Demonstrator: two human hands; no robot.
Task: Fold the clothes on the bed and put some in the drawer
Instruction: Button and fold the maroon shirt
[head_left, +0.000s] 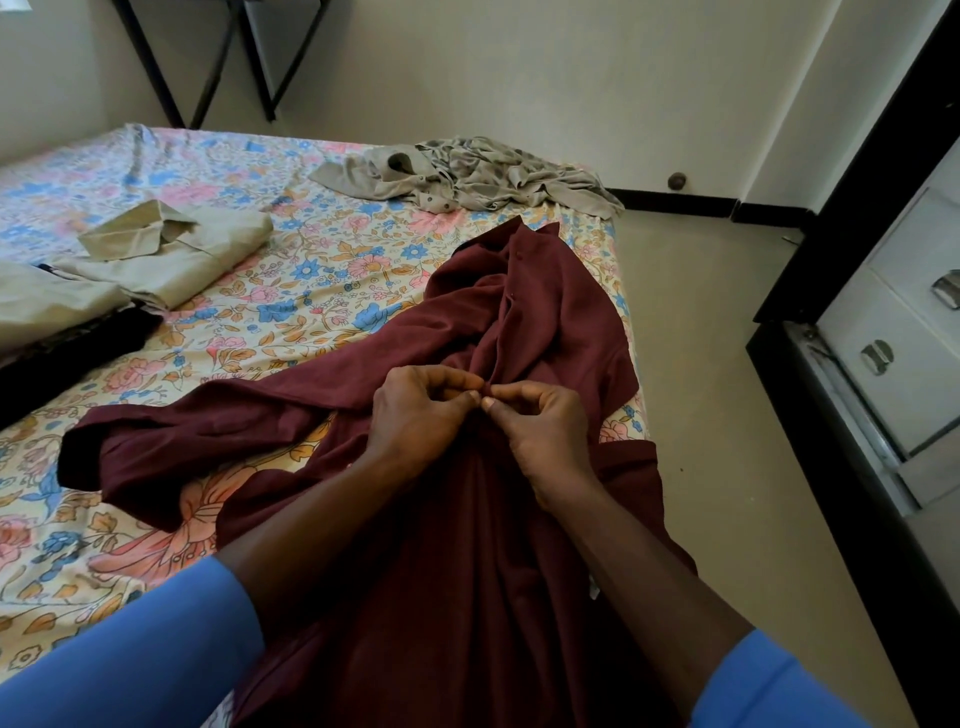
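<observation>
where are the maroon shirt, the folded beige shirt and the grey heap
maroon shirt (561, 312): head view, on the panel right of the buttons
beige shirt (208, 254): head view, on the folded front below the collar
grey heap (483, 171): head view, on the crumpled middle
</observation>
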